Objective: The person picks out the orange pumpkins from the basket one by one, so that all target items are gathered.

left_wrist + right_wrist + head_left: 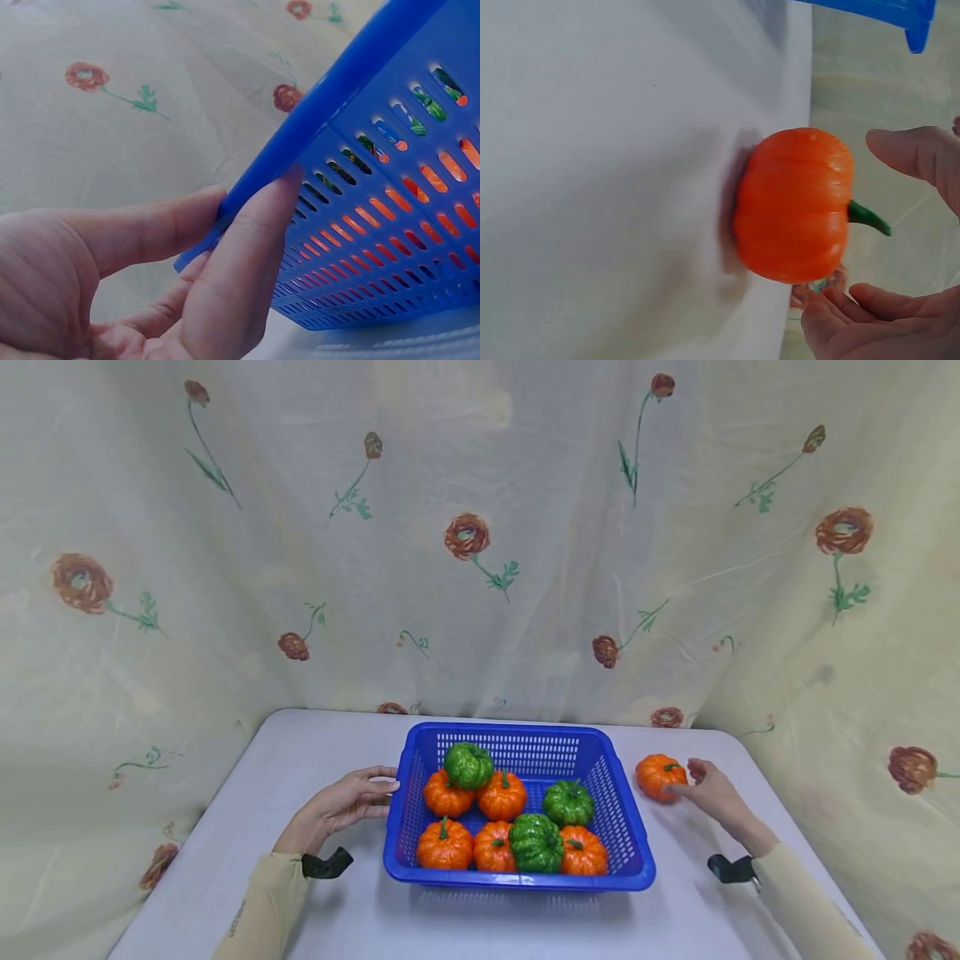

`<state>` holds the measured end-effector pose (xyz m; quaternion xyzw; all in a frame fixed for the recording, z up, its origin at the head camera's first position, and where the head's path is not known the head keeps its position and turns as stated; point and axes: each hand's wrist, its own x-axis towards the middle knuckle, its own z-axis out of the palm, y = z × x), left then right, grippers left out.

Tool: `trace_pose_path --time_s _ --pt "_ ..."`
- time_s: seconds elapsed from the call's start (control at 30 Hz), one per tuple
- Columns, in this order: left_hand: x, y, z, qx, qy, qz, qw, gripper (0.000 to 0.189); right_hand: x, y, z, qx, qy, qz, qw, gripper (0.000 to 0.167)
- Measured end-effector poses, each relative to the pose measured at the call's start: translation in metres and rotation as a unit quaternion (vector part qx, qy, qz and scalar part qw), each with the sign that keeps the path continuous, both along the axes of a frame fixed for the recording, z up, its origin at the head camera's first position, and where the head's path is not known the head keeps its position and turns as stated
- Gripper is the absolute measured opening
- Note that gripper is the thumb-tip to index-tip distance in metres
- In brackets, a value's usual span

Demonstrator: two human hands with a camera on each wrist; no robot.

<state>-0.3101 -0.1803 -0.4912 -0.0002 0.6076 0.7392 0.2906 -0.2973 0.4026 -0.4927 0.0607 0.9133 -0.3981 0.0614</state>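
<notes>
A blue plastic basket (pixel 517 882) with slotted walls stands on the white table. My left hand (pixel 348 802) pinches its left rim; in the left wrist view the thumb and fingers lie on opposite sides of the rim (pixel 300 135). To the right of the basket, a small orange pumpkin (pixel 655 777) with a green stem rests on the tabletop. Over it my right hand (pixel 716 802) is spread, thumb and fingers apart. The right wrist view shows a gap between these fingertips and the pumpkin (pixel 795 202).
Inside the basket lie several orange pumpkins (pixel 445 845) and three green ones, one green pumpkin (pixel 468 766) on top of orange ones at the back left. Floral fabric (pixel 525 610) hangs behind and on both sides of the white table (pixel 330 735).
</notes>
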Motion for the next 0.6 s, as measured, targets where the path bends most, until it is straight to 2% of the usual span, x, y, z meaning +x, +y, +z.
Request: trace_pose_path --time_s 0.2,0.3,0.43,0.6 --pt "0.001 0.0 0.0 -0.004 -0.002 0.001 1.0 0.055 0.006 -0.001 0.021 0.009 0.015 0.003 0.9998 0.088" --pt "0.001 0.0 -0.001 -0.005 -0.002 0.002 1.0 0.055 0.009 -0.005 0.034 0.013 0.041 0.013 0.999 0.086" --pt "0.001 0.0 0.0 -0.005 -0.002 0.002 1.0 0.055 0.015 -0.016 0.051 0.024 0.073 0.037 0.9964 0.084" --pt "0.001 0.0 0.0 -0.005 0.0 0.001 1.0 0.055 0.025 -0.036 0.066 0.035 0.093 0.078 0.9919 0.078"
